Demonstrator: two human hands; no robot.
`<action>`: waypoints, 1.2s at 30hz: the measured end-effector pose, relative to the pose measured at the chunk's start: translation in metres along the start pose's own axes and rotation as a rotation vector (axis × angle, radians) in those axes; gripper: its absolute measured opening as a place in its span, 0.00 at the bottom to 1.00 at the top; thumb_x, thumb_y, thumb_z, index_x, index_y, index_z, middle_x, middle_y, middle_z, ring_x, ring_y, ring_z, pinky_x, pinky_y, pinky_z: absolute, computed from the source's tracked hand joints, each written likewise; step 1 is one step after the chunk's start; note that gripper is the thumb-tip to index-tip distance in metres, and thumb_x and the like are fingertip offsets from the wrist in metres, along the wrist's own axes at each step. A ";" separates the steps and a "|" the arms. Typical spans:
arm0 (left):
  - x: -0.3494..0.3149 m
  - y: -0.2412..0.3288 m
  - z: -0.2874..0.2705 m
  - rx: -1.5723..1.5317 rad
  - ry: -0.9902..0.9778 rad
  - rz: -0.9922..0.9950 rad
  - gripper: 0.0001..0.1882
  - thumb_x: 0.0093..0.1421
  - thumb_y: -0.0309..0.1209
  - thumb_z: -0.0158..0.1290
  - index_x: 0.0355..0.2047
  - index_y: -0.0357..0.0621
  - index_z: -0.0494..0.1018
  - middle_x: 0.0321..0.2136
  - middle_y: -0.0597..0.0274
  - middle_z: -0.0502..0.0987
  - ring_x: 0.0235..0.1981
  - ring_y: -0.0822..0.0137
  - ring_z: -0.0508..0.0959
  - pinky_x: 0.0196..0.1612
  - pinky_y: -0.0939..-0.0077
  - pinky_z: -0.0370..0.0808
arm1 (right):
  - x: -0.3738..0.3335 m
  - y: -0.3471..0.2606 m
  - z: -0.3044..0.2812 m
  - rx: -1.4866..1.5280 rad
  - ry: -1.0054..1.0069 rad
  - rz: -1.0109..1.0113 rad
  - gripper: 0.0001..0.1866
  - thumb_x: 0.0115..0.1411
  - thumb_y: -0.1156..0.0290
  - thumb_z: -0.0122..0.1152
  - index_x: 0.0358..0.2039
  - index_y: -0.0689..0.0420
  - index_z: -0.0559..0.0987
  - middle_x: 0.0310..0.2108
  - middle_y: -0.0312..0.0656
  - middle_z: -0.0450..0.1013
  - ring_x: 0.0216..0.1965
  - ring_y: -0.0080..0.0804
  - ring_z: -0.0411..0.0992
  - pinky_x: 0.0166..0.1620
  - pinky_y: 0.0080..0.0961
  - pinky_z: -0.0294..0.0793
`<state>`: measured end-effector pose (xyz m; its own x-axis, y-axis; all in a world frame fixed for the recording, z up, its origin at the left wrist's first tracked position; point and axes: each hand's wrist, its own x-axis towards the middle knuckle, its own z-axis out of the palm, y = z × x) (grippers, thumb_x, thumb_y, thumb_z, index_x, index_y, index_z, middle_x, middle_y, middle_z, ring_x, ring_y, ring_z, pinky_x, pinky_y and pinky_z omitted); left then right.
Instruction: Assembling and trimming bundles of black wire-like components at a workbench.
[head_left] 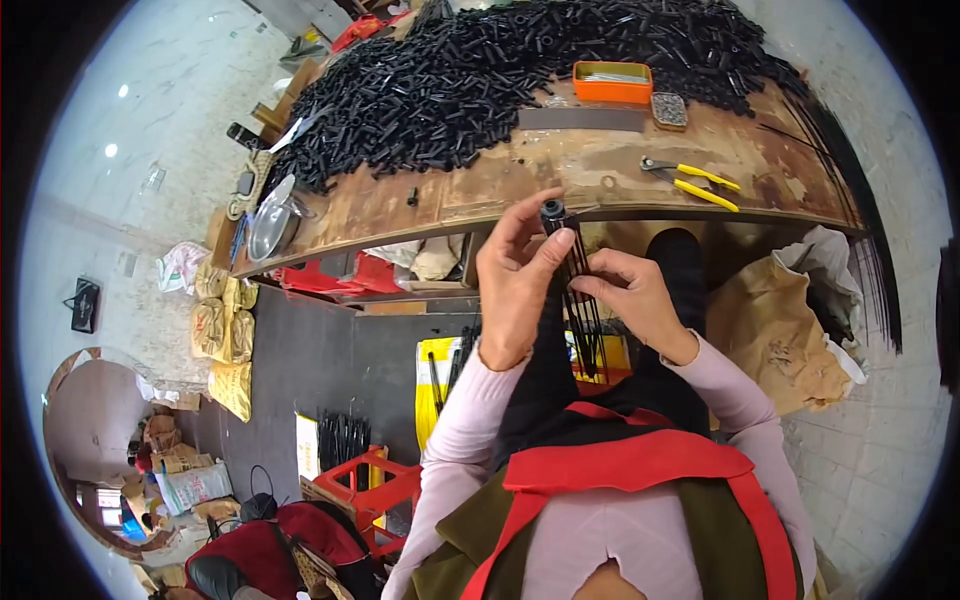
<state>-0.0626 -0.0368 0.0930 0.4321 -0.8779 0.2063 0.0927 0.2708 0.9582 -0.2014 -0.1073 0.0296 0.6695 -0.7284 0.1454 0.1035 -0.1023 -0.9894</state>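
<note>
Above my lap I hold what looks like an umbrella frame (583, 325), a bundle of thin black ribs hanging down from a round black hub. My left hand (517, 275) is closed round the top of it, thumb and fingers on either side just below the hub. My right hand (635, 295) is closed in a pinch at the ribs a little lower, on the right side. Exactly how many ribs sit between its fingertips is hidden. The lower ends of the ribs come together between my legs.
A large heap of black tubular parts (420, 100) covers the wooden bench (480, 190). On it lie yellow-handled pliers (708, 186), an orange box (612, 90), a small tin (669, 110) and a metal bowl (268, 228). A brown paper sack (775, 330) stands right; a red crate (385, 490) stands left.
</note>
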 end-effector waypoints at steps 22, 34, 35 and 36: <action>0.015 -0.038 -0.039 -0.218 -0.032 0.105 0.14 0.65 0.29 0.53 0.47 0.34 0.67 0.30 0.63 0.74 0.32 0.75 0.74 0.39 0.84 0.71 | 0.020 0.046 0.031 0.236 -0.007 0.122 0.05 0.56 0.76 0.67 0.32 0.64 0.80 0.27 0.35 0.78 0.30 0.16 0.74 0.35 0.16 0.72; 0.042 -0.061 -0.043 -0.065 -0.049 0.091 0.10 0.68 0.29 0.47 0.45 0.36 0.66 0.36 0.59 0.74 0.30 0.76 0.69 0.34 0.82 0.67 | 0.025 0.044 -0.058 -0.878 0.189 -0.359 0.05 0.54 0.72 0.66 0.28 0.59 0.80 0.23 0.41 0.72 0.29 0.41 0.71 0.34 0.33 0.72; 0.050 -0.064 -0.047 -0.061 -0.153 0.061 0.10 0.68 0.31 0.48 0.45 0.36 0.67 0.38 0.57 0.75 0.31 0.75 0.70 0.35 0.82 0.68 | 0.029 0.036 -0.082 -0.999 0.231 -0.377 0.06 0.53 0.72 0.66 0.30 0.59 0.79 0.27 0.42 0.72 0.33 0.42 0.71 0.37 0.34 0.71; 0.055 -0.067 -0.050 -0.049 -0.250 0.034 0.11 0.68 0.32 0.48 0.45 0.36 0.67 0.40 0.56 0.75 0.31 0.75 0.71 0.36 0.82 0.68 | 0.035 0.030 -0.103 -1.113 0.265 -0.396 0.09 0.52 0.71 0.67 0.33 0.58 0.79 0.30 0.44 0.72 0.36 0.43 0.71 0.40 0.34 0.71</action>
<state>0.0001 -0.0838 0.0303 0.2010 -0.9368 0.2864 0.1281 0.3150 0.9404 -0.2511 -0.2056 0.0046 0.5497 -0.6179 0.5622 -0.5098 -0.7813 -0.3602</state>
